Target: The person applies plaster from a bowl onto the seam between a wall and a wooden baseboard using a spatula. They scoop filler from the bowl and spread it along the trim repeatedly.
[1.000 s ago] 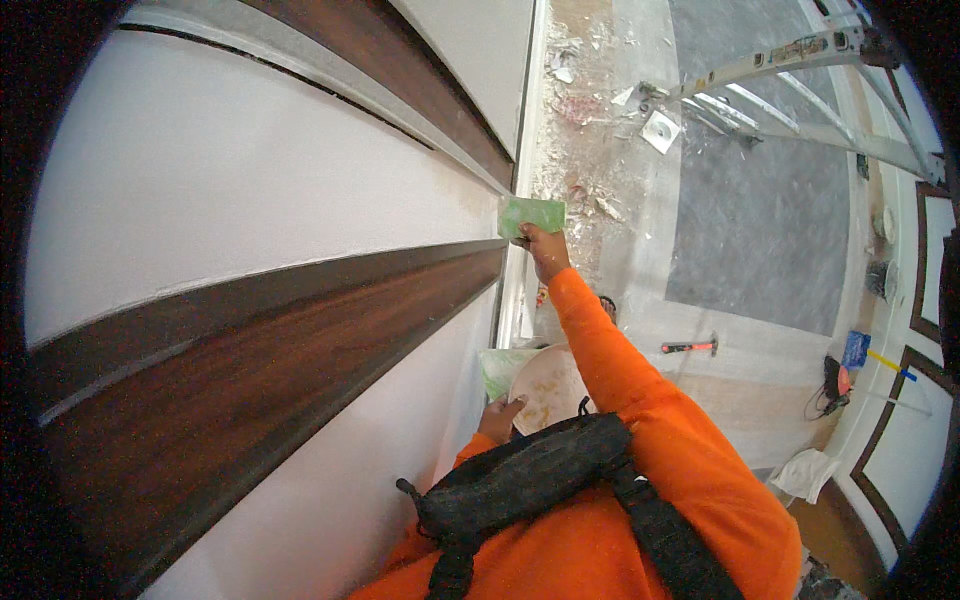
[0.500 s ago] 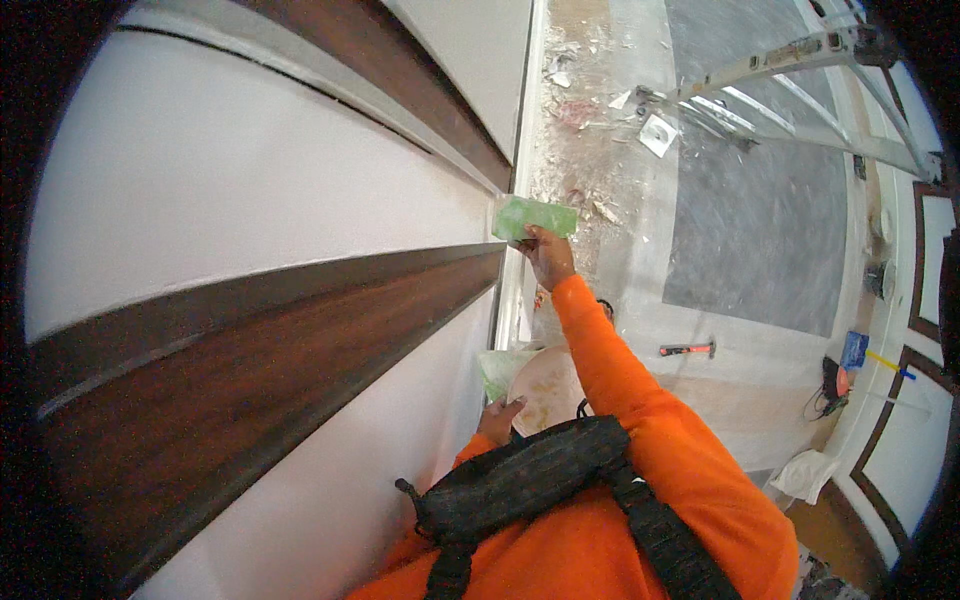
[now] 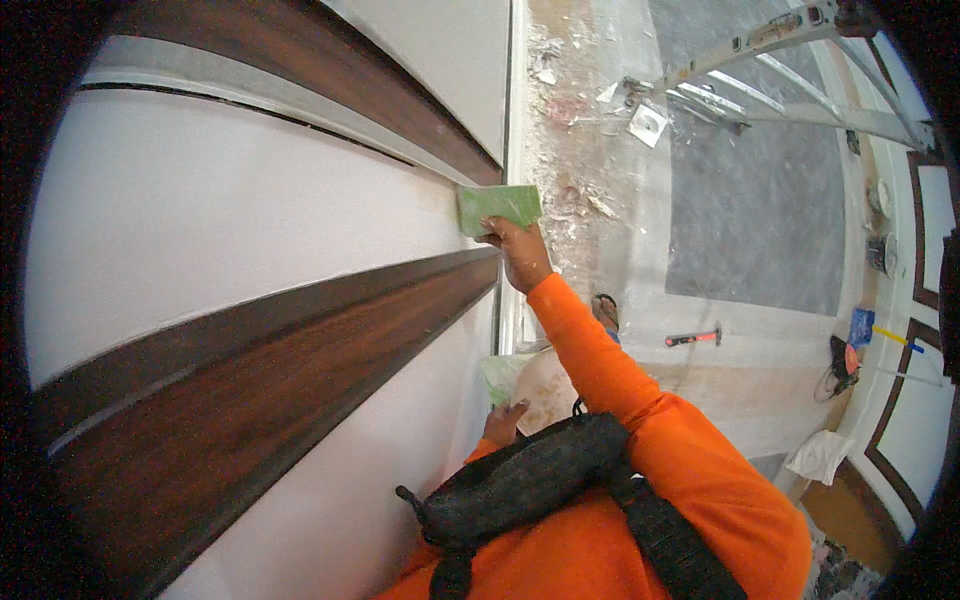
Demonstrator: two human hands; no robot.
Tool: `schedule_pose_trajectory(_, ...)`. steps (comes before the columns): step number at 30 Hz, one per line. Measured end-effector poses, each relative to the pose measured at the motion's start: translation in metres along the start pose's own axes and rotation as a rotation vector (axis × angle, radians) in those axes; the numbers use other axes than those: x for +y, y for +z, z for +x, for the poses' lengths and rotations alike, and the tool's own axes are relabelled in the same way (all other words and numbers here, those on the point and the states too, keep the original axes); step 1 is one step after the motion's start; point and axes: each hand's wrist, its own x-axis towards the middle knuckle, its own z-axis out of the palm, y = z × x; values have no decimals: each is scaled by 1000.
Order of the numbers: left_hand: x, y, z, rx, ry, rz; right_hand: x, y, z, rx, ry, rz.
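Currently, your right hand (image 3: 522,252) pinches the green pad (image 3: 500,206) by its near edge, long axis crosswise, at the white wall panel's (image 3: 250,190) right end; your left hand (image 3: 506,420), farther off, clasps the pale pan (image 3: 548,392).

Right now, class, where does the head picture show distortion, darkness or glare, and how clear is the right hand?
In the head view, wood trim curves toward the rim; black, speckled corners frame it; rungs on the ladder shine pale; the right hand and green flat tool look slightly soft but readable.
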Motion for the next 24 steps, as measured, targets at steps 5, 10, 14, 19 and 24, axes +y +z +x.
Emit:
schedule_pose_trajectory(5, -23, -4, 11, -4, -19, -252, -31, -24, -5, -98, 63, 191)
schedule_pose_trajectory(10, -36, -5, 16, -27, 77, -235, 63, -90, 37, 186, 141, -17)
schedule_pose_trajectory(14, -50, -4, 17, 50, 285, 201, 82, -83, 51, 191, 172, -80)
schedule_pose_trajectory(19, -26, -3, 18, 28, 26, 50, 69, -67, 52, 117, 180, 10)
schedule_pose_trajectory(24, -22, -2, 8, 0, -18, -204, 22, -38, 7, -139, 104, 290)
